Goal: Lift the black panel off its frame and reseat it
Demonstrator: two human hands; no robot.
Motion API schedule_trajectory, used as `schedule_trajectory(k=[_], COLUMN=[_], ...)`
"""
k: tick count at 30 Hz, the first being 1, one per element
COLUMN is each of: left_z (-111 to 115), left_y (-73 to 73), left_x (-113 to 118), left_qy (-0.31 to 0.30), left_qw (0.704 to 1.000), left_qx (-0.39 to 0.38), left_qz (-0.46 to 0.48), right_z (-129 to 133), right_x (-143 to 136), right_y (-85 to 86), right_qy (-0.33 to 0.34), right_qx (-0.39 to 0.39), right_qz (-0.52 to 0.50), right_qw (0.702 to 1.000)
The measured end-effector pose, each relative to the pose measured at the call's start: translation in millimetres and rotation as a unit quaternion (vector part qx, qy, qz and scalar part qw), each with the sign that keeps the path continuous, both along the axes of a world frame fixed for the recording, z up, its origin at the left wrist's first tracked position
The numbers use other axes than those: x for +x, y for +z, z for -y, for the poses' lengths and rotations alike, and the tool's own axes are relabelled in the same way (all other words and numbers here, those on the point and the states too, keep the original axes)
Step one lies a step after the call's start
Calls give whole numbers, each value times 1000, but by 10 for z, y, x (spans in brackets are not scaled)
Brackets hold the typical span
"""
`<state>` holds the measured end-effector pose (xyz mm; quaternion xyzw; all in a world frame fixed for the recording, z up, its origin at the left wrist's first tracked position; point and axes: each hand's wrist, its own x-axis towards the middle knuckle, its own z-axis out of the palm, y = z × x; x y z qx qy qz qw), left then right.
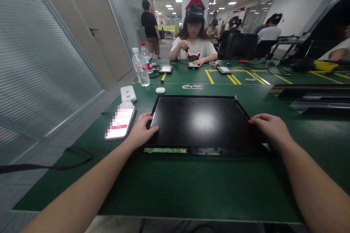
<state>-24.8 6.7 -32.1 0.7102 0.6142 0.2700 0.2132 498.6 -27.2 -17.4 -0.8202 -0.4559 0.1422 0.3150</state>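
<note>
A black LCD screen panel (186,122) lies flat on the green table in front of me, with a green circuit strip (165,150) along its near edge. My left hand (142,128) grips the panel's left edge, its thumb over the dark surface and its fingers at the rim. At the right edge, my right hand (269,125) pinches the rim between thumb and fingertips. A small pale tab (265,146) sticks out by the near right corner.
Left of the panel are a lit phone (120,123), a white power bank (128,94) and a white earbud case (160,90). Two bottles (140,67) stand behind them. Across the table (191,189), a person (194,43) handles a hard drive (193,65). Dark frame strips (322,105) lie at right.
</note>
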Motion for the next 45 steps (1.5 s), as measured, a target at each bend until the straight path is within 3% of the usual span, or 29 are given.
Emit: schedule_trajectory(k=[15,23,28,34,45], left_z=[65,182,206,184,178], left_y=[31,247,378,417,479], left_x=[38,-26,-98,-161,-151], left_qy=[-30,-144,-209,-226,-228], left_qw=[999,984,974,970,965], left_qx=[29,22,-13,-38,-28], left_qz=[-28,-99,-82,-79,-125], right_z=[11,44,64,79,51], right_x=[-42,-117,-180,-233,-135], right_y=[14,124,206,236,108], right_qy=[0,-5,-6,-17,-8], right_qx=[19,-2,-23,-31,2], right_qz=[11,12,11,12,20], right_qw=[1000,1000,1000,999,1000])
